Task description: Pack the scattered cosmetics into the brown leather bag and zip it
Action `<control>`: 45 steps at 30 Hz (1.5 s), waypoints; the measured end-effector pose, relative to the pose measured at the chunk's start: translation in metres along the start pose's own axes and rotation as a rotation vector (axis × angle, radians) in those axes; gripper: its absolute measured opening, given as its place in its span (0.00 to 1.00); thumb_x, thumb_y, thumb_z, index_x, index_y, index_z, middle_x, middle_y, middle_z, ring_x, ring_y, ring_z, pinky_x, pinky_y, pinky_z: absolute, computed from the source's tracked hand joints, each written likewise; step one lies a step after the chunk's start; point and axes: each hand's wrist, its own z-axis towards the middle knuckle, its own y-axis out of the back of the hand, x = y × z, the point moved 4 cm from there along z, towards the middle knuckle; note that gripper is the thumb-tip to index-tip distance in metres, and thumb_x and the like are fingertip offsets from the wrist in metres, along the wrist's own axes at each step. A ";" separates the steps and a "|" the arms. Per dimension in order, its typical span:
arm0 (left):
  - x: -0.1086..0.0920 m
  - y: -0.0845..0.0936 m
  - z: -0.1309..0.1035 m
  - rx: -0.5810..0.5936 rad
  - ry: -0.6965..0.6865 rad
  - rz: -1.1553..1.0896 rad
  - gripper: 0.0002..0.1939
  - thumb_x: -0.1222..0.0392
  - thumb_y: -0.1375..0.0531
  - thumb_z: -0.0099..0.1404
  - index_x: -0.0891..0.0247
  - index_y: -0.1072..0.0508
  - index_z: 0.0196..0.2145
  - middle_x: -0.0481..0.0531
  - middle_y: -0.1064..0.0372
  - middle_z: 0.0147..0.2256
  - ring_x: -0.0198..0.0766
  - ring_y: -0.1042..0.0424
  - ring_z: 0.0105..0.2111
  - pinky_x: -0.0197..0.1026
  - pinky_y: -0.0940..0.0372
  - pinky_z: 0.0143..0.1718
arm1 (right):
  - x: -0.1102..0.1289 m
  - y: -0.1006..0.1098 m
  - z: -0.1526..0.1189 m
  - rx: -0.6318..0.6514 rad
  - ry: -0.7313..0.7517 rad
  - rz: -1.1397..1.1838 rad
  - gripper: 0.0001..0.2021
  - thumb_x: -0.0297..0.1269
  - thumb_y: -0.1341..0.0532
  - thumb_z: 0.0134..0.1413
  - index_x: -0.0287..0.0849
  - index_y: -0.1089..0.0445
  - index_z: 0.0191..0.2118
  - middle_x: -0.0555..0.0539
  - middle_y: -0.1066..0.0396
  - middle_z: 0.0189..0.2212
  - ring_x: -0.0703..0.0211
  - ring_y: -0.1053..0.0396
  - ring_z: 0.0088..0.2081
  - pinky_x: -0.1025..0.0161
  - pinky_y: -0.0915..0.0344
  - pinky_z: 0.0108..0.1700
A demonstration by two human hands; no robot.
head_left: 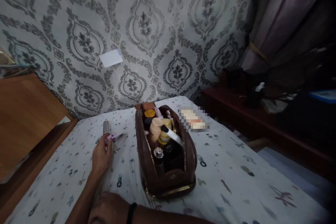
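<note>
My left hand [102, 155] is at the left of the bed, its fingers closed on a small purple-and-pink item [112, 138] with a thin pale end pointing right. Just beyond the fingers is a silver tube [106, 127]; whether the hand touches it, I cannot tell. Near the bottom edge, my right hand [110, 207], with a black band at the wrist, lies across my left forearm, fingers hidden. Right of both hands stands an unzipped brown toiletry bag [168, 176]. Inside are a peach bottle [155, 129], a yellow jar [165, 136], a white tube [173, 135] and other cosmetics.
A phone-like object [194, 119], blurred out, lies on the patterned bedsheet [225, 168] right of the bag. Patterned wallpaper with a white paper [111, 58] rises behind. A wooden panel [31, 119] borders the left, a dark red table [236, 119] the right.
</note>
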 end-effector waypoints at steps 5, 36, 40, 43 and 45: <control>0.010 0.009 0.000 -0.020 0.090 -0.246 0.24 0.41 0.51 0.68 0.61 0.31 0.48 0.52 0.27 0.32 0.43 0.25 0.31 0.41 0.33 0.30 | 0.015 0.019 -0.012 0.000 -0.039 0.035 0.09 0.29 0.42 0.61 0.34 0.26 0.42 0.44 0.20 0.41 0.59 0.26 0.47 0.65 0.40 0.57; -0.033 0.013 -0.005 0.050 0.186 -1.127 0.19 0.45 0.34 0.59 0.65 0.21 0.36 0.51 0.28 0.31 0.33 0.32 0.22 0.35 0.36 0.19 | 0.017 0.032 -0.014 0.009 0.002 0.029 0.09 0.30 0.42 0.62 0.35 0.27 0.44 0.47 0.22 0.46 0.59 0.29 0.51 0.66 0.43 0.58; -0.038 0.015 -0.005 0.082 0.245 -1.195 0.23 0.42 0.31 0.54 0.68 0.21 0.33 0.49 0.29 0.25 0.31 0.35 0.18 0.34 0.38 0.15 | 0.016 0.031 -0.016 0.011 -0.002 0.022 0.09 0.31 0.44 0.64 0.36 0.27 0.43 0.48 0.21 0.45 0.59 0.28 0.49 0.65 0.41 0.56; -0.042 0.015 -0.004 0.155 0.289 -1.244 0.25 0.40 0.30 0.51 0.68 0.21 0.31 0.48 0.32 0.21 0.30 0.37 0.16 0.33 0.39 0.13 | 0.015 0.028 -0.015 -0.015 -0.013 0.044 0.09 0.32 0.43 0.63 0.37 0.27 0.43 0.49 0.21 0.45 0.60 0.28 0.48 0.66 0.41 0.56; -0.043 0.014 -0.005 0.215 0.309 -1.274 0.25 0.40 0.30 0.51 0.68 0.21 0.32 0.48 0.32 0.20 0.30 0.37 0.15 0.33 0.37 0.14 | 0.014 0.025 -0.014 -0.036 -0.014 0.061 0.08 0.32 0.43 0.63 0.38 0.27 0.43 0.49 0.21 0.44 0.60 0.28 0.48 0.66 0.41 0.55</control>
